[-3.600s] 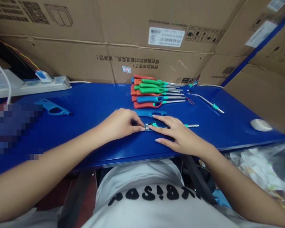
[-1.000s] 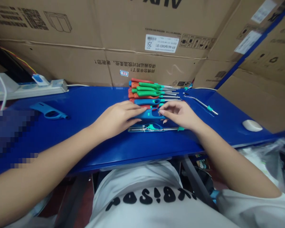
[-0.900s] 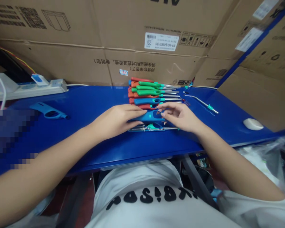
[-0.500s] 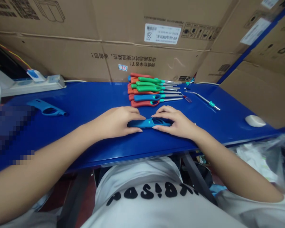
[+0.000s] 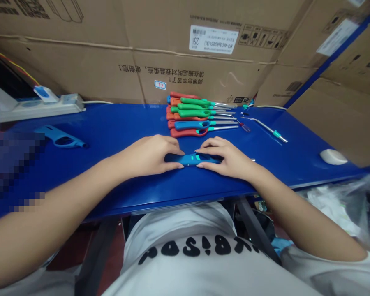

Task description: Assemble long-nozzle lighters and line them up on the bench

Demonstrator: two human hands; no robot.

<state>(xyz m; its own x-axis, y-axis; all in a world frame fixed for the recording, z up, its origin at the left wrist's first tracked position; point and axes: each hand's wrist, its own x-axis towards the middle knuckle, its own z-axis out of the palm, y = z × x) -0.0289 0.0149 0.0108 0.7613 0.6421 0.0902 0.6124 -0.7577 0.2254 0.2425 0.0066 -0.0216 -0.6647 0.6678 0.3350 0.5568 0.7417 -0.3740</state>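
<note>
A blue long-nosed lighter (image 5: 189,159) with a teal trigger lies across the blue table in front of me. Around its left end, the handle, my left hand (image 5: 156,156) is closed, thumb on the near side and fingers on the far side. My right hand (image 5: 226,158) grips the trigger-guard end the same way. A metal tip shows just past the right wrist; the rest of the barrel is hidden under that hand. Beyond my hands lies a pile of finished-looking red, green, orange and blue lighters (image 5: 193,113), barrels pointing right.
At the left rests a blue lighter shell (image 5: 61,137) near a power strip (image 5: 61,106). To the right are a loose metal barrel (image 5: 269,129), a small screwdriver (image 5: 244,127) and a white computer mouse (image 5: 333,156). Cardboard (image 5: 95,70) walls off the back.
Both hands stay on the blue lighter. The left fingertips have drawn back slightly leftward, and more of the teal trigger shows. The camera view has shifted a little.
</note>
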